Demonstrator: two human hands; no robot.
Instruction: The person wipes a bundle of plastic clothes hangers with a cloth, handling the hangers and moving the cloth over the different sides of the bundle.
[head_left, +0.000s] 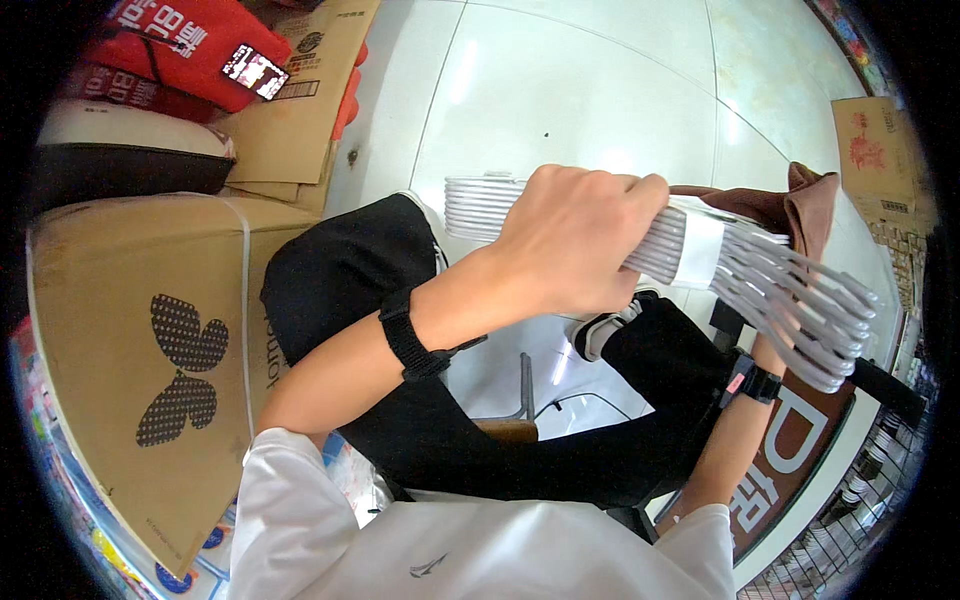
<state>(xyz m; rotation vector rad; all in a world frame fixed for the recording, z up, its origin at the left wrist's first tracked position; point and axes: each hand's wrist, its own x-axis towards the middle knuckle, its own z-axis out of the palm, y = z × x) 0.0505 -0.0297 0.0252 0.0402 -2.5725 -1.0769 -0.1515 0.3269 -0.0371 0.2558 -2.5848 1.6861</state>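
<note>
My left hand (585, 232), back up, is closed around a bundle of pale grey coated-wire hangers (795, 300) in front of me, above my knees. A white paper band (701, 247) wraps the bundle just right of that hand. The hangers' ends fan out to the lower right. My right hand (786, 322) is mostly hidden behind them; only bits of skin show between the wires, so its grip cannot be made out. Beyond the bundle, at the right, lies a brown cloth (814, 202), partly covered by it. Both wrists wear black straps.
A large strapped cardboard box (90, 300) stands at my left, with flattened cardboard (292, 150) behind it. A lit phone (256, 72) rests on a red bag (172, 45). At the right are a brown signboard (810, 427), a wire mesh rack (862, 487) and another cardboard piece (874, 150).
</note>
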